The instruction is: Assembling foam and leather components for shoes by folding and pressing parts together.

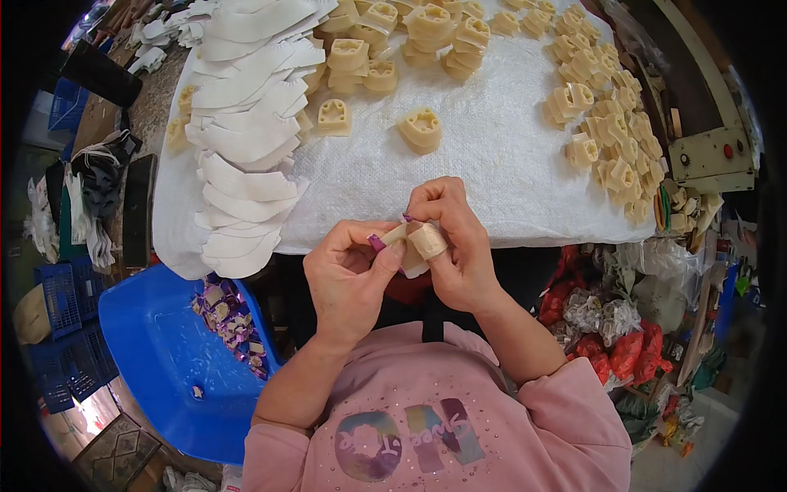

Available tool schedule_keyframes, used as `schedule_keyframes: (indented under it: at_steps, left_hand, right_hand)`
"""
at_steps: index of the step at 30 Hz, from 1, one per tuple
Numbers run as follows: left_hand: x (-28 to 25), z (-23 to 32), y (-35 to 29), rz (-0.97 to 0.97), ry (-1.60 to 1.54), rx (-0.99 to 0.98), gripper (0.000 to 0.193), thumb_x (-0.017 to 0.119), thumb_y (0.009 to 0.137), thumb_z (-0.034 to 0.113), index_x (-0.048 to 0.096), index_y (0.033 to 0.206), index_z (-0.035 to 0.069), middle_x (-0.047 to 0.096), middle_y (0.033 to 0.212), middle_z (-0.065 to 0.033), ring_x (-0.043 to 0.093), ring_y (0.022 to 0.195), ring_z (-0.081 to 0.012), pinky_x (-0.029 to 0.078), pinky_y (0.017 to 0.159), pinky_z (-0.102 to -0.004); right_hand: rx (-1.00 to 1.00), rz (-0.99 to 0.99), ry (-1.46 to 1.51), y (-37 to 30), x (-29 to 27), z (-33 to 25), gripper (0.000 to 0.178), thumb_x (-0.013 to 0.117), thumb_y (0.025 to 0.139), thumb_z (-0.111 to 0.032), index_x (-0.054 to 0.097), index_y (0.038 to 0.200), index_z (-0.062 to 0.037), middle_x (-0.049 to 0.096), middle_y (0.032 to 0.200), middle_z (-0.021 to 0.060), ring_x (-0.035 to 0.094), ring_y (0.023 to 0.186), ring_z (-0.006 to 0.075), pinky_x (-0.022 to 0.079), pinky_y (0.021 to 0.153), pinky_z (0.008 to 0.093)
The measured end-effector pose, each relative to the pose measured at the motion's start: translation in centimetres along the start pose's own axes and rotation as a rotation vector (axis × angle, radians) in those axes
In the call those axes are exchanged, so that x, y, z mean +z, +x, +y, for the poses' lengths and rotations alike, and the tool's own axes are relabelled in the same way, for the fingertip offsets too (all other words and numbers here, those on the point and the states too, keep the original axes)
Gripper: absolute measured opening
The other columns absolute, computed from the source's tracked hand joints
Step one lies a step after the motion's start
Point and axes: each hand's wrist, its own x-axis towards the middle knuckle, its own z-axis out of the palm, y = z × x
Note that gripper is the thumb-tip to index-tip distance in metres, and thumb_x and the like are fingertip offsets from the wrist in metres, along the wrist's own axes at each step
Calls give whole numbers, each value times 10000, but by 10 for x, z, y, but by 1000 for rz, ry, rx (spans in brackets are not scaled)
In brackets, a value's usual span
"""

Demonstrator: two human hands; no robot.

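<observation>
In front of the table's near edge, my left hand (348, 275) and my right hand (461, 246) are closed together on one small cream piece (397, 235) with shiny purple foil (376, 243) on it. The left thumb and index finger pinch its left side. Beige tape (428, 240) wraps a digit of my right hand, whose fingertips press at the piece's upper end. Part of the piece is hidden by my fingers. Beyond my hands, a cream moulded block (420, 131) with holes in its top stands on the white woven sheet (492, 172).
Overlapping white curved pieces (250, 131) lie along the table's left side. More cream blocks (430, 29) stand at the back, with others (611, 123) heaped right. A blue tub (156, 353) holding purple-foiled pieces (229, 324) sits lower left. Red plastic bags (627, 353) lie lower right.
</observation>
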Motion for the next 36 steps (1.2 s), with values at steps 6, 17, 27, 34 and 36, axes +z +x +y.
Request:
schedule_keyframes:
  at_steps: [6,17,27,34,36]
  left_hand:
    - [0,7,2,-30,50,-31,112,648,843,15,574,907,-40,643,967,-131,596,844,-113,505,757,-251]
    - [-6,10,-1,-119,437,220,157,738,778,164,661,827,36,499,1026,-84,470,909,-165,403,767,-283]
    - [-17,0,2,-289,495,567,254,705,772,177,678,999,67,510,1092,-116,480,923,-206,399,704,-280]
    - [-4,1,-4,-383,17,-160,572,392,933,269,233,1397,-24,446,1215,-110,458,1016,-125,380,853,-240]
    - [-2,3,-5,-355,-41,-234,531,367,924,246,264,1372,-21,449,1185,-106,462,1021,-113,386,859,-245]
  right_hand:
    - [319,-64,415,2,-7,-1,119,577,771,-36,538,884,-36,506,918,112,455,890,276,383,804,341]
    - [126,-18,548,-10,-12,0,172,578,884,-203,548,845,-38,521,898,61,481,851,180,400,790,315]
    - [196,-142,426,-4,-31,-3,472,708,765,-53,520,1196,-13,634,1008,98,612,879,170,490,785,307]
    - [-126,-188,43,-2,-18,-9,487,741,729,-117,539,1170,-74,626,1016,74,573,817,237,481,702,314]
    - [-157,-169,-30,-7,-14,-2,448,718,763,-160,543,1169,-91,568,1056,88,548,782,231,476,698,310]
